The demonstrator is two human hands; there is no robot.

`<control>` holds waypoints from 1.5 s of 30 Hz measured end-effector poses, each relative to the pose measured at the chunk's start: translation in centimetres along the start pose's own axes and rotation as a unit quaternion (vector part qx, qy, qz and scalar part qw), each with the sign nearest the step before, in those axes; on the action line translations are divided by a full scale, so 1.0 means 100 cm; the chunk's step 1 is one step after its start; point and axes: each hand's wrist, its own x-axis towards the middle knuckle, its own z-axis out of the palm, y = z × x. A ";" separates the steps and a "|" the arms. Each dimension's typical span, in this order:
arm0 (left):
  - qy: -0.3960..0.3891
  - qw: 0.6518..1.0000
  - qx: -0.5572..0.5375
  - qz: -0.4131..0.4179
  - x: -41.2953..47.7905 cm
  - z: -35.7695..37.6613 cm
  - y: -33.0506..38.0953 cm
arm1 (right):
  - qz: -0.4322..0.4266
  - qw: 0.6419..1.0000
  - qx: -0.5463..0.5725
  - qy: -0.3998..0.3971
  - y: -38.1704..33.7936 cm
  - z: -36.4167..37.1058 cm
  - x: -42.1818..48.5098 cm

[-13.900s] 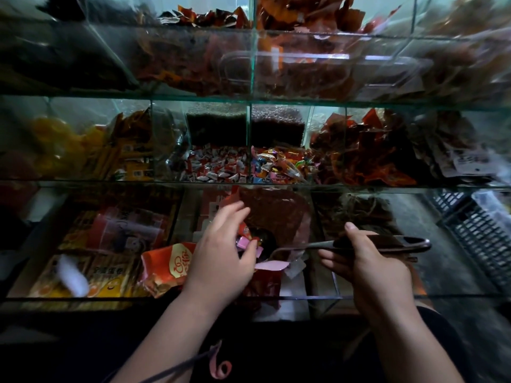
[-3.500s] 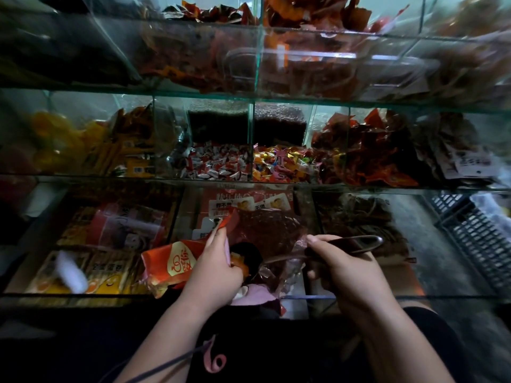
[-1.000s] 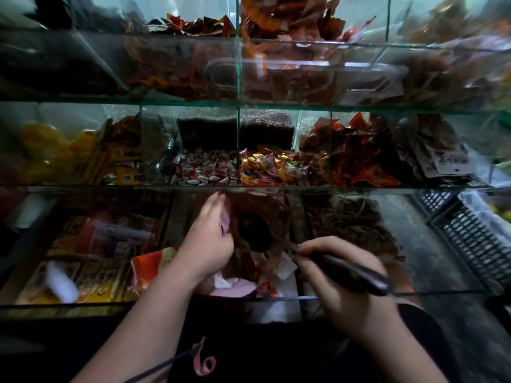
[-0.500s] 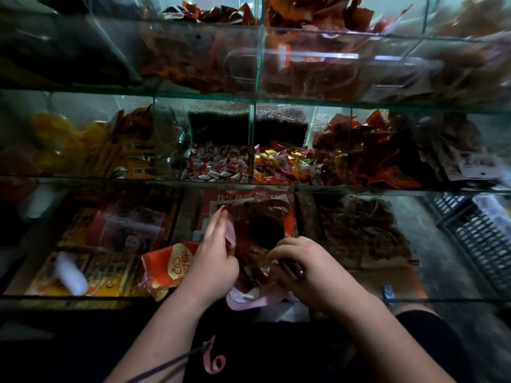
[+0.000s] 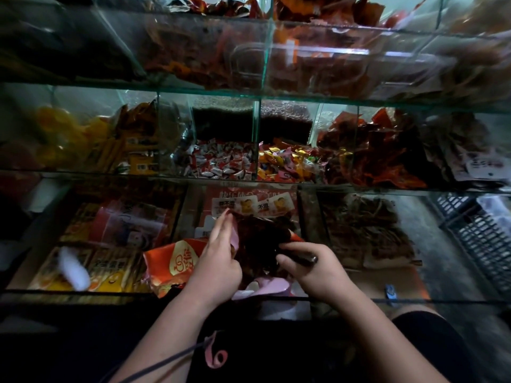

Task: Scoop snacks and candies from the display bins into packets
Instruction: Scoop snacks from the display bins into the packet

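Note:
My left hand (image 5: 218,261) grips the left edge of a thin pinkish plastic packet (image 5: 257,244) filled with dark reddish snack pieces, holding its mouth apart over the lowest glass bin. My right hand (image 5: 312,269) is closed around the dark handle of a metal scoop (image 5: 304,259), whose bowl is hidden inside the packet. A loose pink fold of the packet (image 5: 265,288) hangs below between my wrists. Just left of my left hand lies an orange-red snack bag (image 5: 174,261).
Glass bins (image 5: 260,181) rise in three tiers: white-red candies (image 5: 221,161), mixed foil candies (image 5: 284,161), red-brown packets (image 5: 373,150), yellow packs (image 5: 127,150). Dried brown strips (image 5: 365,228) fill the bin to the right. A dark plastic crate (image 5: 478,230) stands at far right.
Since a second ago my right hand has slid up the scoop handle toward the packet, and the scoop bowl has gone deeper inside. My left hand has kept its grip on the packet.

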 end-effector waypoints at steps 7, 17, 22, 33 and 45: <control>-0.011 1.000 -0.009 0.001 -0.002 0.001 0.003 | 0.075 0.975 0.191 0.080 -0.010 -0.023 -0.018; -0.023 0.997 -0.067 -0.013 -0.004 -0.005 -0.003 | 0.171 0.888 0.411 0.116 -0.009 -0.045 -0.033; 0.031 0.995 -0.084 -0.033 0.001 -0.008 -0.007 | 0.176 0.866 0.447 0.140 -0.012 -0.051 -0.039; 0.139 0.982 0.121 0.047 0.003 -0.016 0.021 | 0.096 0.849 0.505 0.122 -0.041 -0.072 -0.061; 0.210 0.970 -0.020 0.119 0.016 -0.029 0.072 | 0.025 0.803 0.563 0.194 -0.063 -0.103 -0.054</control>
